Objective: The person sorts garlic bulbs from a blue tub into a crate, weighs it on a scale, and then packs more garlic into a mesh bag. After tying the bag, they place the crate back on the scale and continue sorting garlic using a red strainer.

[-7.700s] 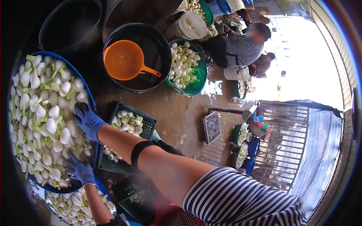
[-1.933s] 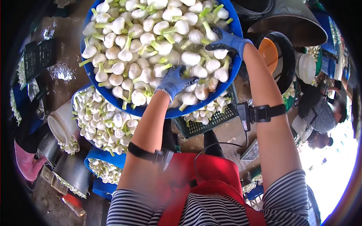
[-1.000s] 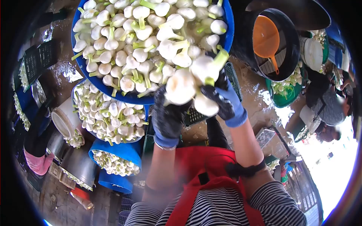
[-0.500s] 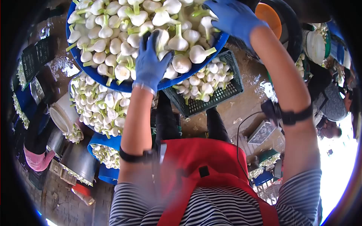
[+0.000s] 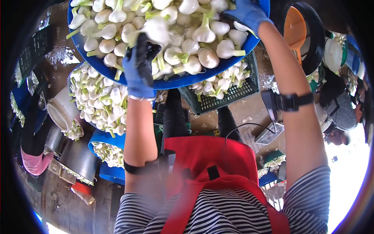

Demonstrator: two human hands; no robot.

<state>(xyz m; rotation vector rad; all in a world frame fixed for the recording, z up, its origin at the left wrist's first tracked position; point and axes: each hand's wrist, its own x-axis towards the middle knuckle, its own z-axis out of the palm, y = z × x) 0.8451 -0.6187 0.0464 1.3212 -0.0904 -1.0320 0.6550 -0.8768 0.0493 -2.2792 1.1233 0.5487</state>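
Note:
A big blue basin [image 5: 175,81] heaped with white bulbs on green stalks [image 5: 206,54] fills the top of the view. My left hand [image 5: 138,68], in a blue glove, is at the basin's near rim with its fingers curled around a blurred white bulb [image 5: 155,29]. My right hand [image 5: 247,12], also gloved, rests on the bulbs at the basin's right rim; its fingers are partly cut off by the frame edge. Below the basin stands a black plastic crate [image 5: 233,95] holding more bulbs.
A second blue basin of bulbs [image 5: 97,103] and a third one [image 5: 107,150] lie at lower left beside a white bucket [image 5: 62,115]. A black tub with an orange strainer [image 5: 296,33] stands at right. Another person [image 5: 341,111] sits at far right. The floor is wet.
My left hand has slid left along the basin's near rim and closed on a bulb. My right hand stays at the right rim. The view has shifted slightly, so the basin sits higher.

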